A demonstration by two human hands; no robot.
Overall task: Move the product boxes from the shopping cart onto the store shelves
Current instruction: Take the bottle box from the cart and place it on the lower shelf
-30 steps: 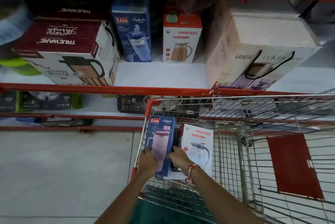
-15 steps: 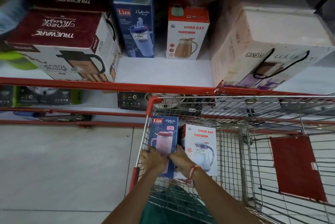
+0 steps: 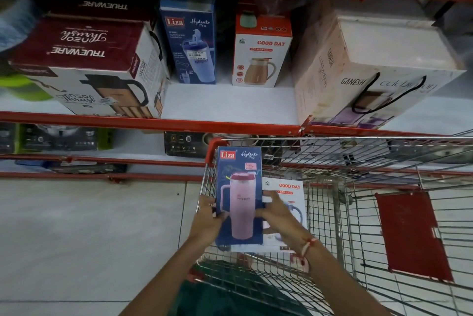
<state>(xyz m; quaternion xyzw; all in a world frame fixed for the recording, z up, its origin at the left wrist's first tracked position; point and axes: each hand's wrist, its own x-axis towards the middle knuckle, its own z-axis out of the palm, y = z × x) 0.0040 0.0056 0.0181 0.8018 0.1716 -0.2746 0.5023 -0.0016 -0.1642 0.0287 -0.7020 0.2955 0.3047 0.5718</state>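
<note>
Both hands clasp a tall blue Liza cardboard box (image 3: 239,195) printed with a pink tumbler: the left hand (image 3: 207,218) grips its left edge, the right hand (image 3: 277,209) its right edge, fingers (image 3: 268,196) across the front. The box stands upright at the front left corner of the wire shopping cart (image 3: 358,162), its top level with the cart's rim. Just beside it on the right stands a white Good Day carton (image 3: 291,189). On the red-edged store shelf (image 3: 225,103), a matching blue Liza box (image 3: 189,36) stands at the back.
</note>
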